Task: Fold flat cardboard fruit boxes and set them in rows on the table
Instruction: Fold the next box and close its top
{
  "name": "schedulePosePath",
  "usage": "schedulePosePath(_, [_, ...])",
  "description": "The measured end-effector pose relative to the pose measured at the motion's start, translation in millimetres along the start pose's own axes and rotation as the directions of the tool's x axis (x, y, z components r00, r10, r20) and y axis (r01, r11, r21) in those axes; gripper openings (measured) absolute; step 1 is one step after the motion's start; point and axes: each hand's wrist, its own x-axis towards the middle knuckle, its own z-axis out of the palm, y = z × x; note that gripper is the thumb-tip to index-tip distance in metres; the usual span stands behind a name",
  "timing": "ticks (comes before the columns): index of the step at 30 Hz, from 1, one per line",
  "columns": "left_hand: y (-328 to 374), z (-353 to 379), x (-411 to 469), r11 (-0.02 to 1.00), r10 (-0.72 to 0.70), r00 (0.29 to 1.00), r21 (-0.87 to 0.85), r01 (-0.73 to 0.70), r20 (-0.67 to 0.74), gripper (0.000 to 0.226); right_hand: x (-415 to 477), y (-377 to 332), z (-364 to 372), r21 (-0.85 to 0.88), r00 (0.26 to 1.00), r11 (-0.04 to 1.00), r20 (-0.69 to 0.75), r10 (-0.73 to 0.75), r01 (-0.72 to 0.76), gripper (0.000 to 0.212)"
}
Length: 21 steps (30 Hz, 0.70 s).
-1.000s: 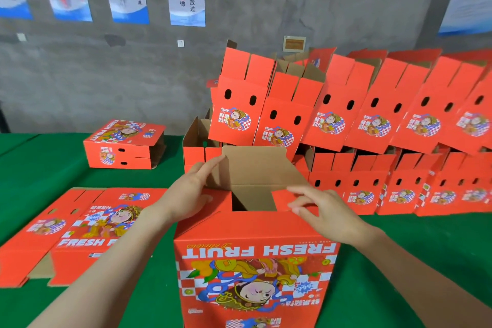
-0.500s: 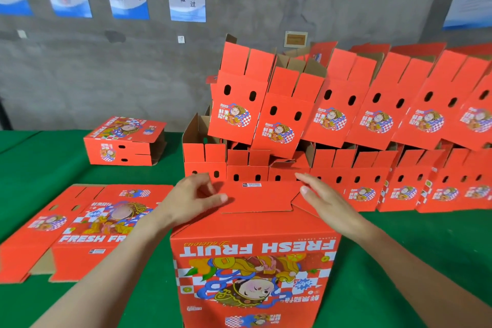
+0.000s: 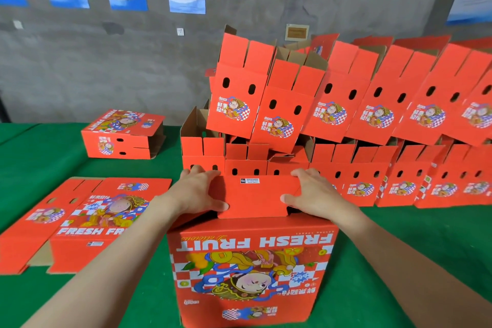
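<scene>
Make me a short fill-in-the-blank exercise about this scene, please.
The table has a ____ cloth. The box under the left hand and right hand reads FRESH ____. The flat boxes lie on the person's ____ side.
Missing: green, FRUIT, left.

red box (image 3: 253, 269) with blue-white checks, green table cloth (image 3: 399, 242)
</scene>
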Motion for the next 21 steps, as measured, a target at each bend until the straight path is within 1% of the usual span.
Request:
schedulePosePath(3, [1.4,3.8,-1.3,1.0,0.008,0.999,0.03,-0.006,-0.045,0.091,-3.9,-4.2,1.4,-0.075,1.0,0.997,-0.012,0.001,-0.001,0.069])
schedulePosePath(7, [3.7,5.1,-3.3,0.999,0.002,0.997,0.046,0.002,-0.076,0.091,-6.9,-7.6,2.0,-0.123,1.0,0.992,-0.025,0.003,-0.006,0.069])
schedulePosePath(11, [3.4,6.0,-3.6,0.999,-0.002,0.997,0.048,0.005,-0.071,0.088,-6.3,-5.5,3.8,-0.106,0.999,0.994,-0.033,-0.014,0.01,0.067])
schedulePosePath(12, [1.8,5.2,-3.6,1.0,0.006,0.997,0.015,-0.005,-0.076,0.085,-5.8,-2.5,3.7,-0.059,0.999,0.998,-0.026,-0.028,0.026,0.066])
schedulePosePath(13, [-0.5,2.5,-4.8,0.997,0.011,0.995,-0.073,-0.018,-0.095,0.08,-5.2,1.4,3.0,0.019,0.999,0.999,-0.013,-0.036,0.036,0.065])
schedulePosePath(14, [-2.0,-0.3,-7.5,0.974,-0.001,0.99,-0.225,-0.031,-0.142,0.074,-5.1,5.5,1.6,0.118,0.999,0.992,0.003,-0.032,0.032,0.065])
schedulePosePath(15, [-4.7,-1.8,-9.3,0.897,-0.051,0.977,-0.439,-0.047,-0.209,0.066,-5.5,9.4,0.1,0.235,1.0,0.972,0.015,-0.016,0.012,0.065])
schedulePosePath(16, [-7.2,-3.3,-12.4,0.747,-0.146,0.958,-0.662,-0.059,-0.249,0.058,-6.5,13.5,-1.3,0.376,1.0,0.926,0.021,0.022,-0.029,0.065])
schedulePosePath(17, [-9.9,-3.4,-16.3,0.523,-0.255,0.939,-0.85,-0.067,-0.231,0.05,-7.5,17.5,-2.0,0.529,0.996,0.844,0.034,0.08,-0.086,0.064])
schedulePosePath(18, [-11.6,-3.2,-22.6,0.294,-0.326,0.932,-0.954,-0.06,-0.159,0.04,-8.7,22.0,-2.0,0.672,0.987,0.725,0.057,0.153,-0.151,0.063])
schedulePosePath(19, [-18.1,1.5,-26.9,0.166,-0.357,0.93,-0.986,-0.03,-0.088,0.03,-11.9,28.4,-0.4,0.774,0.966,0.59,0.108,0.234,-0.23,0.061])
schedulePosePath(20, [-22.5,5.0,-34.5,0.15,-0.362,0.932,-0.988,0.038,-0.019,0.024,-16.5,37.1,3.7,0.813,0.938,0.495,0.17,0.302,-0.306,0.059])
schedulePosePath(21, [-32.6,14.5,-37.8,0.179,-0.361,0.932,-0.979,0.096,0.026,0.026,-23.0,45.4,10.2,0.815,0.913,0.443,0.243,0.327,-0.375,0.055])
